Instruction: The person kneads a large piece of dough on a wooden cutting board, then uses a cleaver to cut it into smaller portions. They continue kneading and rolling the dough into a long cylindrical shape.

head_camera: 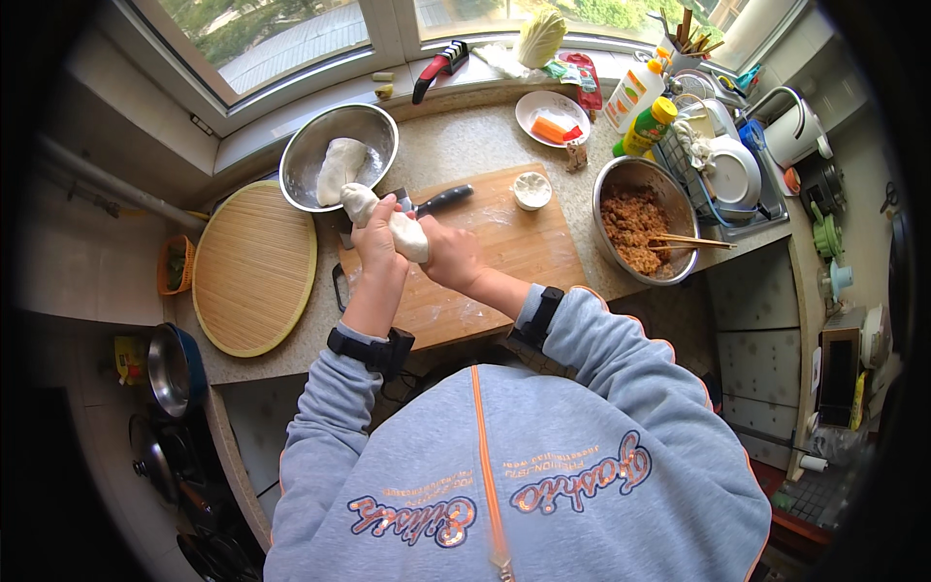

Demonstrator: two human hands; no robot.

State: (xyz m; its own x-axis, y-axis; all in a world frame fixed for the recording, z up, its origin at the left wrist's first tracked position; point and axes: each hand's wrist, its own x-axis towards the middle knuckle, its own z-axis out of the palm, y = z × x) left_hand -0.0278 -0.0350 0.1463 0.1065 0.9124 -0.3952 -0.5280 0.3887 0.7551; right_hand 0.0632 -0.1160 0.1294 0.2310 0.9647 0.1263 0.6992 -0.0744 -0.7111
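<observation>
A long piece of white dough [409,238] is held above the wooden cutting board [509,254]. My left hand [380,240] wraps around its middle, and its far end pokes out near the steel bowl's rim. At the near end, the fingers of my right hand [452,256] press against the dough. Behind my hands lies a knife whose black handle [446,198] points right; its blade is partly hidden. Another lump of dough [343,166] rests in the steel bowl [382,145]. A small cup of flour [532,190] stands at the board's far right, and white flour dusts the wood.
To the right is a steel bowl of minced filling [634,222] with chopsticks [694,241] across its rim. A round woven tray [254,269] lies left. Behind are a plate [534,105] with carrot, bottles [647,125], a knife sharpener [439,70] and a cabbage [541,40].
</observation>
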